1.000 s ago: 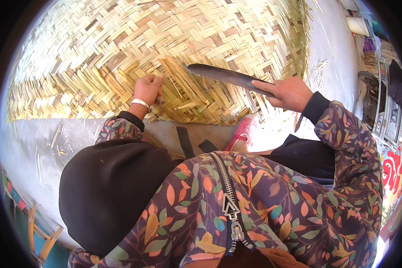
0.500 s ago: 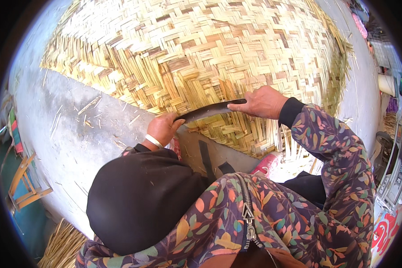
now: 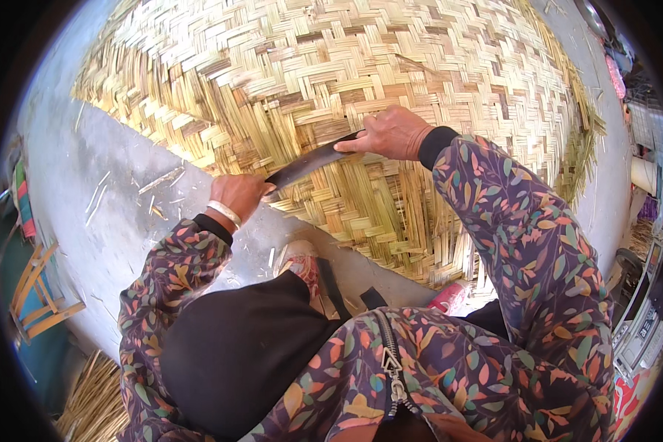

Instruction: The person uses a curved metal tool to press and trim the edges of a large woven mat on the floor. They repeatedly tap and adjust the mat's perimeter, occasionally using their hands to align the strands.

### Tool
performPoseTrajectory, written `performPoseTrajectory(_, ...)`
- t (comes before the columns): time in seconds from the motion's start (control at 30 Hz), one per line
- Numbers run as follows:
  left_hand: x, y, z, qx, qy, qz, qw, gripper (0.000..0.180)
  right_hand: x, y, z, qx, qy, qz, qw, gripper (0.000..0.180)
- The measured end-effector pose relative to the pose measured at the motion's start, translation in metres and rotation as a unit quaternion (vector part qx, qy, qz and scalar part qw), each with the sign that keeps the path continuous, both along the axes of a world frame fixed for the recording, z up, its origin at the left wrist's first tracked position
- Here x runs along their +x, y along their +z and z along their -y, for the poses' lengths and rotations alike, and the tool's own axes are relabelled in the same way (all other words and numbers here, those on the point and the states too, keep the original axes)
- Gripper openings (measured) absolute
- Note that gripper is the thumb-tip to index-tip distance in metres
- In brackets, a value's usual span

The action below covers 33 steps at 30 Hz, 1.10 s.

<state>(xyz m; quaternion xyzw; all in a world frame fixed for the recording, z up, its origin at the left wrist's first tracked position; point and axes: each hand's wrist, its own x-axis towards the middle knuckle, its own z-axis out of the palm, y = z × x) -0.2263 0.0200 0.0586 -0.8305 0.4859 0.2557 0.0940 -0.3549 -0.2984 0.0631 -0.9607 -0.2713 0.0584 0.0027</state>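
Observation:
Between my two hands stretches a dark, flat, slightly curved strip (image 3: 308,163), slanting up from left to right; its exact kind I cannot make out. My left hand (image 3: 240,194), with a white bangle at the wrist, is closed round the lower end. The fingers of my right hand (image 3: 392,134) grip the upper end. Beneath the strip lies a large woven mat (image 3: 390,66) of pale, flat split strips, its loose ends sticking out along the near edge. My left hand hangs just off that edge, while the right is over the weave.
Grey floor (image 3: 118,173) with scattered slivers runs along the mat's left side. My pink shoe (image 3: 449,297) is by the near edge. At the far left stand a wooden frame (image 3: 40,309) and a straw bundle (image 3: 96,398). Assorted items and a wheel (image 3: 626,269) line the right.
Both hands have moved left with the strip, the right one also farther up over the mat. The strip now slants more steeply. My left forearm and left shoe show more.

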Motion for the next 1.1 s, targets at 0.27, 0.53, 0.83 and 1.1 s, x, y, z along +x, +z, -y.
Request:
performPoseTrajectory(0.27, 0.077, -0.001, 0.006, -0.083, -0.046, 0.057, 0.994, 0.039, 0.028, -0.015, -0.001, 0.032, -0.057, 0.041, 0.997, 0.051)
performPoseTrajectory(0.53, 0.158, 0.001, 0.104, -0.024, 0.009, 0.150, 0.988, 0.046, 0.060, 0.027, -0.027, -0.023, -0.277, 0.012, 0.960, 0.034)
performPoseTrajectory(0.83, 0.177, -0.037, 0.147, -0.318, 0.170, 0.041, 0.932, 0.048, -0.076, 0.109, 0.069, 0.128, -0.504, -0.037, 0.854, 0.054)
performPoseTrajectory(1.1, 0.044, 0.012, 0.172, -0.166, 0.128, -0.242, 0.947, 0.032, -0.304, 0.164, 0.049, 0.129, -0.625, -0.153, 0.755, 0.051)
